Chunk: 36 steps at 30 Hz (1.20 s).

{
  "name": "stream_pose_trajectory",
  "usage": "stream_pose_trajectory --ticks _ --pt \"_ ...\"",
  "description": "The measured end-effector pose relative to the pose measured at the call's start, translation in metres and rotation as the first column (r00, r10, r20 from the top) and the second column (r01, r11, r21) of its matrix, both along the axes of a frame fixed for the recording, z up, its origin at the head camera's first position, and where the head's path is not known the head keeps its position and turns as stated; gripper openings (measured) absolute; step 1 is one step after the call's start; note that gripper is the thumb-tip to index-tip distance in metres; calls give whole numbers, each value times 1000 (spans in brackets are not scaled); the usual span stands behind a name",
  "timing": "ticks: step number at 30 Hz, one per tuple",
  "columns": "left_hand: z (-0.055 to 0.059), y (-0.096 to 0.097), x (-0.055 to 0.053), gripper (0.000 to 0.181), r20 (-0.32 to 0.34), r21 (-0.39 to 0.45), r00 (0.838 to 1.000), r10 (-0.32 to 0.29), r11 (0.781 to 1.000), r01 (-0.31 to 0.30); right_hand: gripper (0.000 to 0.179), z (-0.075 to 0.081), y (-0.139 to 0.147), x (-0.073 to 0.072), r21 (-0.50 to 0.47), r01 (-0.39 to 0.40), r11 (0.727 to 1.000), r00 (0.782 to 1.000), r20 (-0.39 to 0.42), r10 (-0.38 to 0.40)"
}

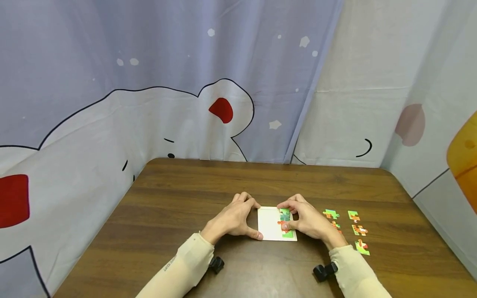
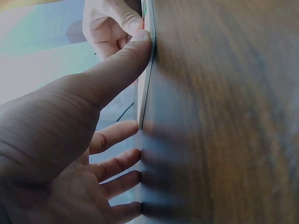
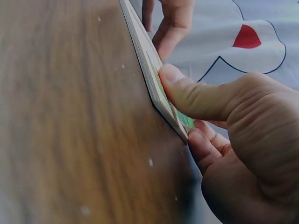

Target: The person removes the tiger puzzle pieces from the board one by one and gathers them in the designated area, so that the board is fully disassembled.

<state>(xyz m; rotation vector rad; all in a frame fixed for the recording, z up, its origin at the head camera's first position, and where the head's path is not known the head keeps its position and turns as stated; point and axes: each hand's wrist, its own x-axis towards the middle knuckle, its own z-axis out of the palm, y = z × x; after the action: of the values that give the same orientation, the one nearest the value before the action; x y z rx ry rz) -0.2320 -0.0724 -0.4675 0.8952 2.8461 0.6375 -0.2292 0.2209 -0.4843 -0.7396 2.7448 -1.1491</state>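
Observation:
A small white puzzle board (image 1: 268,225) lies on the wooden table, with green and orange puzzle pieces (image 1: 286,234) along its right side. My left hand (image 1: 235,217) spans the board's left edge, thumb at the near corner and index finger touching the far corner. Its other fingers are spread, tips on the tabletop in the left wrist view. My right hand (image 1: 307,219) grips the board's right side. Its thumb (image 3: 187,93) presses over the pieces, while the curled fingers (image 3: 205,144) meet the edge, partly hidden.
Several loose puzzle pieces (image 1: 360,230) lie on the table (image 1: 179,198) to the right of the right hand, some partly behind its wrist. A printed curtain (image 1: 167,120) hangs along the table's far edge. Black cameras (image 1: 325,272) are strapped at both wrists.

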Motion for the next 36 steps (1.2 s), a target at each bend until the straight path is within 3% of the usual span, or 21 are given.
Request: stream_pose_trajectory --ticks 7,16,23,36 --pt "1 0 0 93 -2 0 1000 2 1000 -2 54 2 4 -3 -5 30 1000 998 47 -30" --pt "1 0 0 93 1 -5 1000 1 1000 -1 42 5 8 -2 5 6 1000 1000 -11 -6" --pt "2 0 0 93 -4 -7 1000 1 1000 -1 45 4 6 -3 -34 -22 999 1000 -19 22" --pt "2 0 1 93 -4 -10 1000 0 1000 0 44 5 11 -1 -120 -13 993 999 42 19"
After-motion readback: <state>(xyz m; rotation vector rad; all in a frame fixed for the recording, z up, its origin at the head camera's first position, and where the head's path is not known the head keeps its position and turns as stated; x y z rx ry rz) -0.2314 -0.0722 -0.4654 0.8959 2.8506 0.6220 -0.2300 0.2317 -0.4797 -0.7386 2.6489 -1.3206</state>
